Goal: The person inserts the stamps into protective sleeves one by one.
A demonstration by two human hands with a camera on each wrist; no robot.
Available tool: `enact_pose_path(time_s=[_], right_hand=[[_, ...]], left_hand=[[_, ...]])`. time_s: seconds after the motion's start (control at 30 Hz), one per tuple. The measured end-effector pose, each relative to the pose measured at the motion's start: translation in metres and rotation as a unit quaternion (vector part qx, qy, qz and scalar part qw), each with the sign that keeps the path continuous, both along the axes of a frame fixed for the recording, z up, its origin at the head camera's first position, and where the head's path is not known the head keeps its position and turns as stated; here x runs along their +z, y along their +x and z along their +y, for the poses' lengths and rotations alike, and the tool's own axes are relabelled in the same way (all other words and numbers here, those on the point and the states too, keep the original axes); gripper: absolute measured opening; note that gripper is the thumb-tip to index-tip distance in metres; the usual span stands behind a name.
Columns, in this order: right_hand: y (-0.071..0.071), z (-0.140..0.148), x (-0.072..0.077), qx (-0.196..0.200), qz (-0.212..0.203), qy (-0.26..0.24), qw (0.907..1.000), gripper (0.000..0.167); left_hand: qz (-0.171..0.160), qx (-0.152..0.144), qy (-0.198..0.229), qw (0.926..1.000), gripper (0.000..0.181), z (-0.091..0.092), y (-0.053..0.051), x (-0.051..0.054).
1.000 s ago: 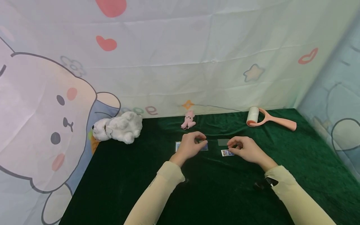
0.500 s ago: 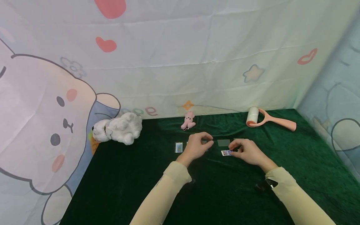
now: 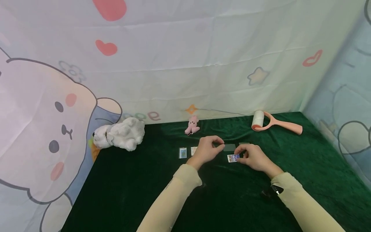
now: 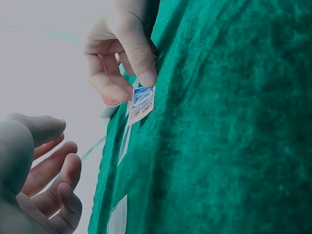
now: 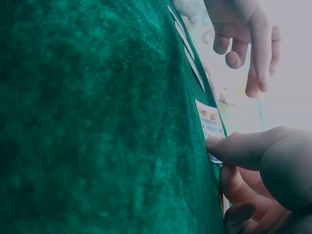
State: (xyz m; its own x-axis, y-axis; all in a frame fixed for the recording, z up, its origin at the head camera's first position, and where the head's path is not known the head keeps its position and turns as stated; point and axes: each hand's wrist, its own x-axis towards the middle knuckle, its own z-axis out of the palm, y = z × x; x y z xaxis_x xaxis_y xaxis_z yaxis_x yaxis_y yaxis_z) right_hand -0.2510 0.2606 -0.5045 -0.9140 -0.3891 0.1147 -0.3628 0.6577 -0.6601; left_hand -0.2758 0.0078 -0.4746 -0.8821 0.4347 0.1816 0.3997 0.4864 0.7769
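Observation:
A small printed card (image 3: 233, 158) is pinched at its right end between the thumb and fingers of my right hand (image 3: 253, 157). In the right wrist view the thumb lies on the edge of the card (image 5: 210, 124). My left hand (image 3: 207, 149) hovers left of a clear sleeve (image 3: 229, 147), fingers loosely bent and holding nothing; the left wrist view shows a gap between its thumb and fingers. Left of that hand lie a blue card (image 3: 183, 153) and another card (image 3: 193, 150), partly covered by the hand. Another sleeve edge (image 3: 244, 143) shows behind the right hand.
A white plush toy (image 3: 123, 133) lies at the back left of the green cloth (image 3: 139, 193). A small pink plush (image 3: 192, 125) sits at the back middle, and a lint roller with a pink handle (image 3: 285, 125) at the back right. A printed curtain (image 3: 174, 48) hangs behind.
My left hand has moved right, uncovering the cards on the left. My right hand still pinches the small card, nearly in place. The head view has shifted slightly.

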Motion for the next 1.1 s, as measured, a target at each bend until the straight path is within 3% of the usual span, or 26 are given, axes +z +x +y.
enact_pose_path(time_s=[0.37,0.63,1.1], right_hand=[[0.002,0.002,0.011,0.017,0.001,-0.008,0.9998,0.010],[0.006,0.010,0.019,0.027,-0.018,-0.054,0.9980,0.010],[0.010,0.016,0.019,0.016,-0.031,-0.065,0.9973,0.010]], left_hand=[[0.012,-0.006,-0.023,0.9996,0.016,0.004,-0.006,-0.004],[0.016,0.021,-0.088,0.9958,0.017,0.014,-0.013,-0.008],[0.024,0.065,-0.169,0.9832,0.025,0.036,-0.017,-0.013]])
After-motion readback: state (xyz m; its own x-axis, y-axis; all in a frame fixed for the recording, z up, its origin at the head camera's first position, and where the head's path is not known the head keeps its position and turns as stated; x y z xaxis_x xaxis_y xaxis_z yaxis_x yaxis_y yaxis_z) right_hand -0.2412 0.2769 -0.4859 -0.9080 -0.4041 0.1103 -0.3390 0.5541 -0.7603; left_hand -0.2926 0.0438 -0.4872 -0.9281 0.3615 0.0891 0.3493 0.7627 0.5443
